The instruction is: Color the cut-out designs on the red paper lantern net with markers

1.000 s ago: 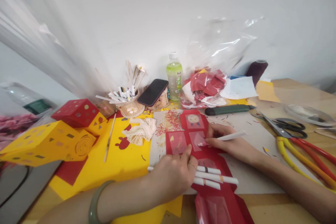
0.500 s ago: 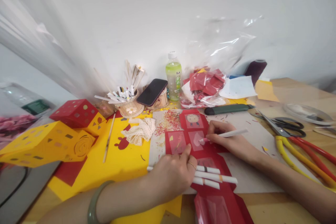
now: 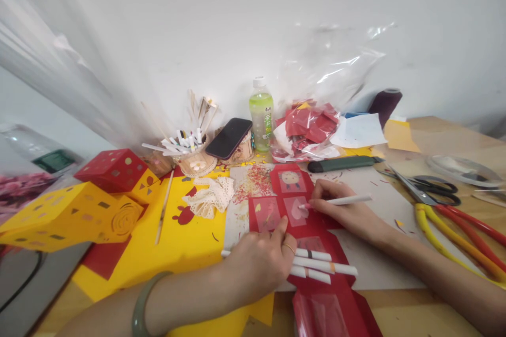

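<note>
A red paper box template (image 3: 290, 224) lies unfolded, with clear film windows and drawings in several panels. My right hand (image 3: 334, 202) pinches a white marker pen (image 3: 350, 199), its pink tip at a pale heart shape (image 3: 298, 209) in the middle panel. My left hand (image 3: 263, 258) is closed around several white capped markers (image 3: 324, 266), which stick out on both sides of the fist. Its index finger rests on the red card near the left panel, where a yellow and red drawing (image 3: 266, 213) shows.
Yellow card (image 3: 197, 242) with a lace piece (image 3: 211, 196) lies at left, beside decorated yellow and red boxes (image 3: 59, 216). Behind stand a pen holder (image 3: 195, 160), a phone (image 3: 230, 138) and a green bottle (image 3: 261, 116). A cutter (image 3: 343, 164) and scissors (image 3: 427, 195) lie at right.
My right hand has shifted slightly left and the marker tip has moved a little up and left over the heart panel. My left hand keeps its place with the markers.
</note>
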The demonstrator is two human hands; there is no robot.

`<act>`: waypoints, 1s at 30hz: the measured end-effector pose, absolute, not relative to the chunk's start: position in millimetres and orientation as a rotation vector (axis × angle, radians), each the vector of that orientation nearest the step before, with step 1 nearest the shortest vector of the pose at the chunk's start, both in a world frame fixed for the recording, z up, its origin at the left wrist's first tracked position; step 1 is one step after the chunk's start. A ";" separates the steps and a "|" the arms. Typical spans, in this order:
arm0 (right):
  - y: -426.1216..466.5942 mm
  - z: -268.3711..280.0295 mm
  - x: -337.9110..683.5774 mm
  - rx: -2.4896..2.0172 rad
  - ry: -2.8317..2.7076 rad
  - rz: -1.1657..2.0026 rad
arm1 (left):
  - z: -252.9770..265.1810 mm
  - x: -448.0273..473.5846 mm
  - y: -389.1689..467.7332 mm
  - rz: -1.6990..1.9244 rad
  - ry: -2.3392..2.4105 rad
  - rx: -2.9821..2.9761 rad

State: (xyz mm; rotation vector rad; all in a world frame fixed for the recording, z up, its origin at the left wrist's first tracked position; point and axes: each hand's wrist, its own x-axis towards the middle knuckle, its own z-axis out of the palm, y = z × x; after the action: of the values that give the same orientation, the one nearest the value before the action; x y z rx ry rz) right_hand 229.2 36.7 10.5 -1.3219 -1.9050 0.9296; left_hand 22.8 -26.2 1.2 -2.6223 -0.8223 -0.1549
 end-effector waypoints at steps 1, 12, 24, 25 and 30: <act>37.1 10.0 229.3 -1.323 -1.902 0.921 | 0.9 22.7 -26.1 -0.157 -0.823 -2.622; 35.7 12.6 229.9 -1.319 -1.843 0.995 | 1.3 22.8 -26.0 -0.166 -0.827 -2.623; 35.8 12.3 230.4 -1.332 -1.763 1.050 | 3.3 22.8 -26.3 -0.164 -0.816 -2.626; 35.6 12.0 230.5 -1.327 -1.765 1.050 | 3.2 22.9 -26.1 -0.162 -0.817 -2.628; 35.0 11.1 231.6 -1.351 -1.758 1.034 | 3.0 23.1 -25.1 -0.160 -0.822 -2.621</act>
State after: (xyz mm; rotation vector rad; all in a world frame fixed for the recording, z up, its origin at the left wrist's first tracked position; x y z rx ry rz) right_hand 231.6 35.0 11.1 -1.3514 -1.7578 1.0341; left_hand 23.1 -25.1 3.0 -2.6210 -0.8218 -0.1596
